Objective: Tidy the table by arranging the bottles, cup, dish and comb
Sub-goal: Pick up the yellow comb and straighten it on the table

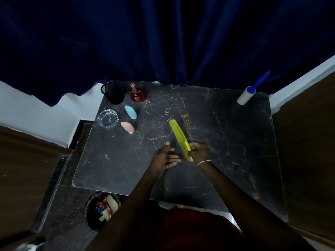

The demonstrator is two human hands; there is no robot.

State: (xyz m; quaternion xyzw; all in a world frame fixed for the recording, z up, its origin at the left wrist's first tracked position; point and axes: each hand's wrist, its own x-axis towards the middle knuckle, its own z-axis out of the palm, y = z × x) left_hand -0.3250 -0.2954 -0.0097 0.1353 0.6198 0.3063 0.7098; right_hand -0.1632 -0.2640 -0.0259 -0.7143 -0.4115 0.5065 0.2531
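- The right hand (199, 151) grips the near end of the yellow-green comb (179, 137); the comb slants away toward the far left, its far end raised over the middle of the dark marble table (226, 134); a thin bracelet (204, 162) circles the right wrist.
- The left hand (165, 157) sits just beside the comb's near end, fingers spread loosely and holding nothing.
- At the far left corner stand a black mesh cup (112, 92) and, just beside it, a brown perfume bottle (136, 94) with a red cap.
- Nearer, a clear glass dish (107, 118) sits by the left edge; a small blue bottle (130, 111) and a small pink bottle (127, 127) lie just to its right, the pink one closer to the person.
- A lint roller (247, 96) with a blue handle leans at the far right corner; a dark blue curtain (163, 37) hangs behind.
- A black bin (94, 216) with rubbish stands on the floor at the near left.
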